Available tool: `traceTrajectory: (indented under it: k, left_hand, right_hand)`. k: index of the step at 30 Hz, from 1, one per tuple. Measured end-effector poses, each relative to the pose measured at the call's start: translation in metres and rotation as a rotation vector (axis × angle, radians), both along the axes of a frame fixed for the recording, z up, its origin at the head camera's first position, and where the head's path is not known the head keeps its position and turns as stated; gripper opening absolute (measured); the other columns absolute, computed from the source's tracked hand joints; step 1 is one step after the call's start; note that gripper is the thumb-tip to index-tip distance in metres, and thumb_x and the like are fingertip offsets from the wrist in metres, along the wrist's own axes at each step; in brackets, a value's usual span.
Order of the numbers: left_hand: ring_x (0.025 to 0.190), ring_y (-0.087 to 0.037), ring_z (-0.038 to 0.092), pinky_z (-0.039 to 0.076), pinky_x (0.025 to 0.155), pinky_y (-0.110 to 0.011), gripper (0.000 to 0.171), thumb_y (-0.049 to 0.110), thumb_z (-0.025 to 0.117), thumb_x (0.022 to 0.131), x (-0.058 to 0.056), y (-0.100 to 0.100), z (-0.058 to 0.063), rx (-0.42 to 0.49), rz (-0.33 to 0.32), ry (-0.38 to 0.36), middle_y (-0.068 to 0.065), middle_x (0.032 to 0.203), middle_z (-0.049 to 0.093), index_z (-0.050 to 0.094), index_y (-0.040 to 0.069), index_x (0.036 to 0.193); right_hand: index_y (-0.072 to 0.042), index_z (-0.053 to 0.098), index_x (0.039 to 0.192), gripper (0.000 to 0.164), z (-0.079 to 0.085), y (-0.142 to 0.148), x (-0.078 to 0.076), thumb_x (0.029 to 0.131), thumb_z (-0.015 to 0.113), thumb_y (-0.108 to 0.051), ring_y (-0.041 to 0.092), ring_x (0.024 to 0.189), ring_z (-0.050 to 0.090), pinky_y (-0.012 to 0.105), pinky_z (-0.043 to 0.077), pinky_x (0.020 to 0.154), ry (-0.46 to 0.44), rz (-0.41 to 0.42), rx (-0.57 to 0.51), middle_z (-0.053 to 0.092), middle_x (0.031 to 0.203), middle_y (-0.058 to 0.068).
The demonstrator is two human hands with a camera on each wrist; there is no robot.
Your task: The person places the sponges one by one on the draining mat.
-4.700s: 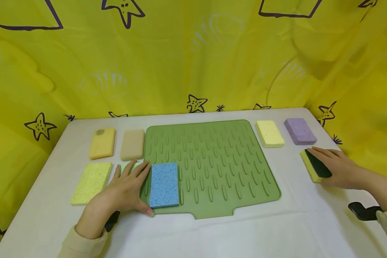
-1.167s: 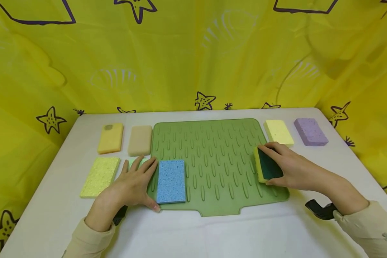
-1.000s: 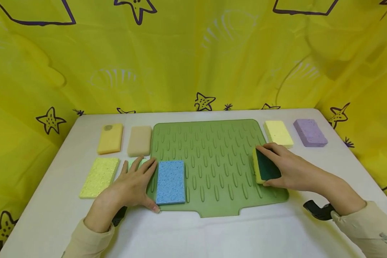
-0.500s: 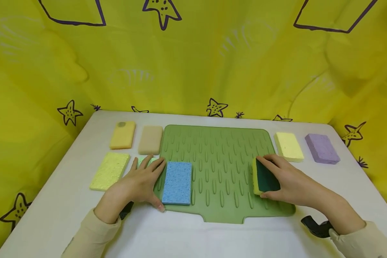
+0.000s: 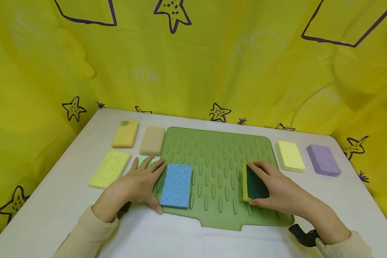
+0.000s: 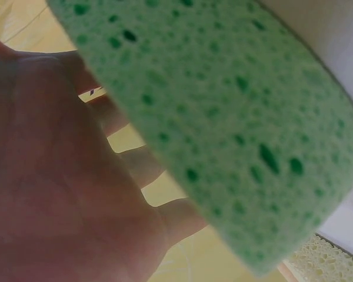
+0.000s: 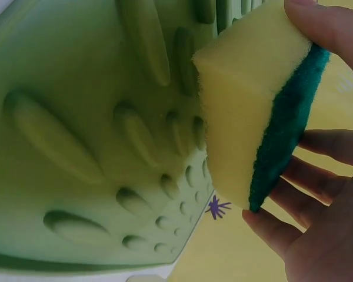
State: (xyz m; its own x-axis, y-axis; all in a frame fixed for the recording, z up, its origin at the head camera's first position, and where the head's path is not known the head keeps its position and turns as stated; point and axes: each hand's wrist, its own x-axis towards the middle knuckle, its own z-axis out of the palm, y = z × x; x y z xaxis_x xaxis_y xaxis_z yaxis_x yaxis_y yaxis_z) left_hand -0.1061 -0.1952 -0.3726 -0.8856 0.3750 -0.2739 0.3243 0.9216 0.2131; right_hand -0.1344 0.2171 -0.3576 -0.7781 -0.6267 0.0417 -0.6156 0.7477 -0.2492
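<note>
In the head view my right hand (image 5: 275, 188) grips a scouring sponge (image 5: 257, 184), yellow foam with a dark green scrub side, over the right half of a ridged green mat (image 5: 217, 168). Thumb and fingertips hold the sponge (image 7: 238, 123) by opposite edges in the right wrist view; whether it touches the mat is unclear. My left hand (image 5: 138, 184) lies at the mat's left edge, fingers spread and nearly straight. A speckled light green sponge (image 6: 223, 117) is beside its palm, mostly hidden by the hand from above. A blue sponge (image 5: 176, 186) lies on the mat just right of that hand.
Left of the mat lie a bright yellow sponge (image 5: 110, 169), an orange-yellow one (image 5: 125, 135) with a grey spot, and a beige one (image 5: 152, 141). To its right are a pale yellow sponge (image 5: 290, 156) and a purple one (image 5: 324, 160). A yellow curtain (image 5: 193, 64) hangs behind.
My right hand has brought the scouring sponge leftward from the table on the right to over the mat. My left hand stays beside the blue sponge. The head view has tilted.
</note>
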Motion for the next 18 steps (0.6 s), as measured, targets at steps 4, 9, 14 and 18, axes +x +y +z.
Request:
traceTrajectory:
  k: [4,9,14,18]
  left_hand:
    - [0.151,-0.045,0.013,0.006,0.114,-0.075,0.138,0.072,0.084,0.051,0.0,0.001,0.0,-0.002,-0.003,0.01,-0.012,0.164,0.022,0.026,0.005,0.156]
    - [0.151,-0.046,0.014,0.007,0.114,-0.076,0.138,0.073,0.083,0.051,0.0,0.002,0.0,0.006,-0.01,0.023,-0.013,0.164,0.023,0.027,0.005,0.156]
    - [0.151,-0.046,0.014,0.008,0.113,-0.076,0.137,0.075,0.082,0.051,0.001,0.002,-0.002,0.006,-0.016,0.028,-0.012,0.164,0.023,0.028,0.005,0.156]
    - [0.15,-0.046,0.014,0.008,0.112,-0.077,0.137,0.074,0.082,0.051,0.002,0.001,-0.002,0.007,-0.021,0.035,-0.013,0.164,0.024,0.029,0.005,0.156]
  right_hand:
    - [-0.011,0.03,0.156,0.103,0.0,-0.004,0.002,0.075,0.084,-0.047,0.027,0.124,0.053,0.046,0.052,0.096,-0.013,-0.008,0.011,0.043,0.143,0.012]
    - [-0.01,0.032,0.155,0.101,-0.002,-0.011,0.001,0.076,0.083,-0.047,0.029,0.126,0.051,0.049,0.05,0.099,-0.011,0.004,-0.001,0.043,0.144,0.012]
    - [-0.01,0.033,0.154,0.102,-0.005,-0.017,-0.001,0.075,0.083,-0.048,0.029,0.127,0.051,0.05,0.048,0.102,-0.03,0.01,-0.01,0.043,0.145,0.011]
    - [-0.01,0.032,0.155,0.102,-0.006,-0.021,-0.002,0.075,0.082,-0.048,0.03,0.127,0.051,0.05,0.048,0.101,-0.038,0.014,-0.01,0.043,0.145,0.012]
